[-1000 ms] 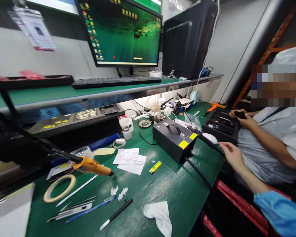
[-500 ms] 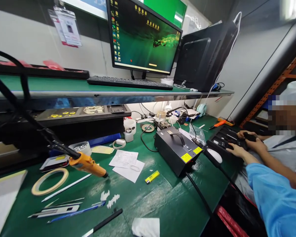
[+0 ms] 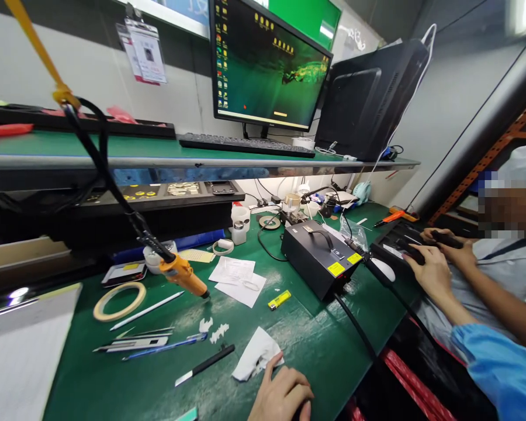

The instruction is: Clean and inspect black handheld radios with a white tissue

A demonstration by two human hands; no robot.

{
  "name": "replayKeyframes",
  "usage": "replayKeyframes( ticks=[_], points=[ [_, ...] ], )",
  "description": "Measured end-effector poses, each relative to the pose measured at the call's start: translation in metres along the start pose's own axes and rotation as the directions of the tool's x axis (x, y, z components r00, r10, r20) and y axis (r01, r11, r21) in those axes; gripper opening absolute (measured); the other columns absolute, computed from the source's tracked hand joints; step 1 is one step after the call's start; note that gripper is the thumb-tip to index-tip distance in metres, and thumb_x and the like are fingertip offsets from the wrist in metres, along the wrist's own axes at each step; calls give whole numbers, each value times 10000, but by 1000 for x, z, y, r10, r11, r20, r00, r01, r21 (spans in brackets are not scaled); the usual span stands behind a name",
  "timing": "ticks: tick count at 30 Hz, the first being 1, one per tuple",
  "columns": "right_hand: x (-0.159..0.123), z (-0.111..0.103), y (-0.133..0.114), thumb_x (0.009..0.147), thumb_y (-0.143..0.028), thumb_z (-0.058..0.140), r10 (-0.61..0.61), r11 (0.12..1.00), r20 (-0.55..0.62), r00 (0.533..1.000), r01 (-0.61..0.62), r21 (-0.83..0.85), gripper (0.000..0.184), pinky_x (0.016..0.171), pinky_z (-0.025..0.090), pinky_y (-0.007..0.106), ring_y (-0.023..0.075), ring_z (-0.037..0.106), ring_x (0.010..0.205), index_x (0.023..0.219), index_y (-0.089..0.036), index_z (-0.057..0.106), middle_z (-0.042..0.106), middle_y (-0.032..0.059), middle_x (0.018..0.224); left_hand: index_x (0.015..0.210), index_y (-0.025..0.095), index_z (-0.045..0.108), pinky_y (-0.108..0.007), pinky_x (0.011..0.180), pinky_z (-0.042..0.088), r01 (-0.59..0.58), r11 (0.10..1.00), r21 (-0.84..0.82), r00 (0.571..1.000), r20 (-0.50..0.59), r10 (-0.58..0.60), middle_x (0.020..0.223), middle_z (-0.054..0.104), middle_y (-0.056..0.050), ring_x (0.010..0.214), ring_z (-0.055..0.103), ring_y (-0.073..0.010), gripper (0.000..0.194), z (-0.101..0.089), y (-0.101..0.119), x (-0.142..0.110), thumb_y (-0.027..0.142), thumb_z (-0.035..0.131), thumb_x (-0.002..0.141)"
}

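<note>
Head view: the right hand (image 3: 433, 273), in a blue sleeve (image 3: 499, 362), has its fingers closed on a black piece (image 3: 414, 253) over the near side of a black tray (image 3: 379, 238). That piece's long axis slants, 1 end up and left over the tray, the other down and right at the fingers. The left hand (image 3: 283, 396) is palm down over the green bench (image 3: 315, 339), its thumb apart, index finger reaching forward to touch a white tissue (image 3: 249, 352), the others loosely curled. The crumpled tissue points 1 corner toward the back.

Glossy in places, the bench carries a black box (image 3: 315, 251) with a handle, a yellow lighter (image 3: 279, 300) and a tape roll (image 3: 119, 301); an orange screwdriver (image 3: 184, 275) hangs from its cable above it. A shelf (image 3: 149, 146) bears a monitor (image 3: 272, 64), keyboard (image 3: 245, 144) and computer tower (image 3: 368, 102). At right, a co-worker (image 3: 499, 286) in white holds a black object (image 3: 447, 238).

Dark parts lie in the tray's compartments. Under the shelf, a black rack (image 3: 193, 221) holds yellow rings (image 3: 144, 193) and pale pieces (image 3: 184, 189).
</note>
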State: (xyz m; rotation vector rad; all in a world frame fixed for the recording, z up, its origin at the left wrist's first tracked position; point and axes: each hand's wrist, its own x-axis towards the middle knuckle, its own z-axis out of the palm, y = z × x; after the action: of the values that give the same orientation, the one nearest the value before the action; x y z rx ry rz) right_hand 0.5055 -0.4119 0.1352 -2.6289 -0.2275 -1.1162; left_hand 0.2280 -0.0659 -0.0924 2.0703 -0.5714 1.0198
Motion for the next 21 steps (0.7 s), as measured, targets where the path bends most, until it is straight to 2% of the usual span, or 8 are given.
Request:
replayKeyframes(
  ticks=[4, 7, 9, 11, 13, 15, 18, 21],
  points=[
    [-32, -26, -38, 1029, -744, 762, -115, 978, 54, 992, 104, 179, 594, 1061, 686, 524, 341, 826, 1120, 1351, -246, 789, 840, 151, 1237, 1264, 246, 733, -445, 1042, 685, 276, 950, -148, 958, 127, -258, 1158, 823, -111, 1077, 799, -261, 327, -25, 7, 14, 126, 544, 1025],
    [-66, -45, -93, 907, -834, 860, -246, 880, 149, 958, 156, 448, 807, 1027, 717, 530, 347, 862, 1029, 1483, -278, 759, 874, 117, 1177, 1398, 228, 705, -427, 1000, 678, 414, 860, -298, 910, 160, -383, 1239, 771, -142, 1042, 767, -260, 323, -60, 12, 37, 245, 580, 1101],
    [-86, -54, -140, 903, -786, 904, -363, 724, 271, 891, 87, 684, 807, 993, 734, 517, 314, 868, 913, 1513, -279, 755, 883, 103, 1131, 1454, 227, 671, -436, 1023, 658, 458, 812, -361, 887, 118, -447, 1297, 733, -146, 1105, 756, -271, 365, -86, 12, 52, 296, 641, 1097],
    [-102, -55, -190, 907, -678, 959, -505, 600, 411, 758, -33, 799, 787, 969, 740, 467, 290, 873, 918, 1553, -283, 744, 893, 89, 1111, 1518, 230, 633, -438, 1045, 635, 487, 766, -419, 852, 37, -522, 1427, 694, -165, 1158, 748, -279, 496, -113, 10, 61, 363, 750, 1054],
    [-115, -44, -238, 908, -548, 984, -651, 490, 473, 594, -147, 859, 791, 947, 737, 423, 287, 879, 992, 1601, -270, 721, 901, 91, 1155, 1558, 230, 612, -409, 1061, 602, 560, 666, -493, 790, 75, -608, 1471, 702, -158, 1175, 742, -267, 673, -139, 6, 63, 414, 889, 973],
    [-128, -23, -282, 865, -429, 992, -725, 395, 452, 519, -225, 891, 742, 895, 726, 378, 259, 867, 953, 1553, -270, 762, 903, 73, 1169, 1576, 237, 611, -317, 953, 573, 690, 447, -569, 665, 254, -703, 1251, 776, -74, 965, 721, -177, 776, -162, 0, 58, 406, 983, 916],
    [-147, 13, -339, 821, -381, 976, -742, 300, 428, 516, -316, 900, 626, 650, 655, 289, 186, 787, 738, 1420, -268, 832, 895, 64, 1183, 1476, 190, 697, -243, 692, 483, 758, 289, -586, 551, 336, -764, 909, 757, 0, 730, 658, -141, 800, -188, -9, 43, 552, 1033, 846],
    [-162, 39, -378, 976, -541, 857, -721, 226, 422, 550, -389, 893, 483, 591, 629, 277, 238, 828, 868, 1345, -229, 835, 885, 114, 1160, 1366, 162, 752, -238, 690, 497, 727, 201, -657, 502, 308, -808, 859, 751, -10, 726, 678, -147, 818, -202, -14, 33, 693, 1019, 804]
  ],
)
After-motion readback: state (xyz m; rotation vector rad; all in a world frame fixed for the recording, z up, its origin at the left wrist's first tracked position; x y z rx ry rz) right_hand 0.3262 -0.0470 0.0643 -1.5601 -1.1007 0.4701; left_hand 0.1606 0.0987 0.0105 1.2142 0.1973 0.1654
